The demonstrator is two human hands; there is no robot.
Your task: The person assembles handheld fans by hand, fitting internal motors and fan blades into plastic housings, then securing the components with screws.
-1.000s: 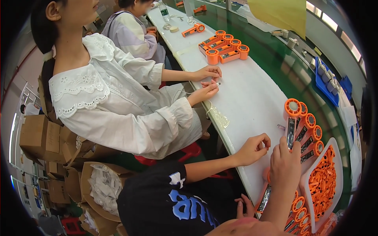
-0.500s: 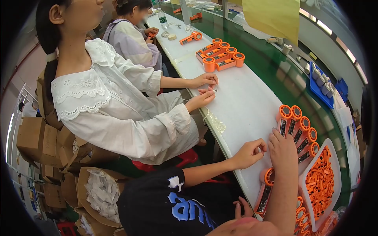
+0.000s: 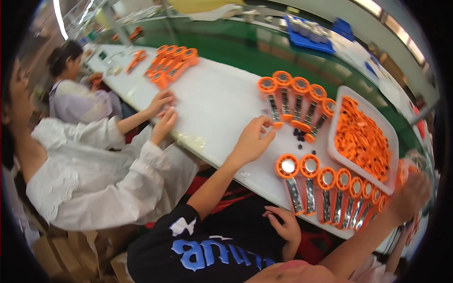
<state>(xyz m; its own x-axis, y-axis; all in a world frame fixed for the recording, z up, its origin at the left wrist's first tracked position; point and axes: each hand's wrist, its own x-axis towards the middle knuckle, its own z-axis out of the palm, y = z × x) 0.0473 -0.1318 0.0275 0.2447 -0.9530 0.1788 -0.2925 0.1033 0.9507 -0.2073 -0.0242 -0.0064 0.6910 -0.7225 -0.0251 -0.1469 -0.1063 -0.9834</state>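
My left hand (image 3: 254, 141) is over the white tabletop, its fingers loosely curled with a gap to the thumb and nothing visible between them. Beside it stands a fanned row of orange handheld housings (image 3: 300, 85) with round heads and exposed circuit boards. Several small dark pieces (image 3: 299, 134) lie below that row. A second row of orange housings (image 3: 326, 178), with silvery discs in their heads, runs along the near edge. My right hand (image 3: 411, 198) is blurred, near a clear bag with orange contents (image 3: 409, 166), past the tray; its grip is unclear.
A white tray (image 3: 336, 150) heaped with small orange parts (image 3: 361, 134) stands at the right. Another hand (image 3: 284, 225), its arm hidden, rests near my dark shirt. To the left sits a co-worker in white (image 3: 99, 177); farther off are more orange housings (image 3: 174, 63) and a blue tray (image 3: 306, 42).
The view has swung right. My right hand has left the fanned row of orange housings and gone rightward past the tray. The small dark pieces now show.
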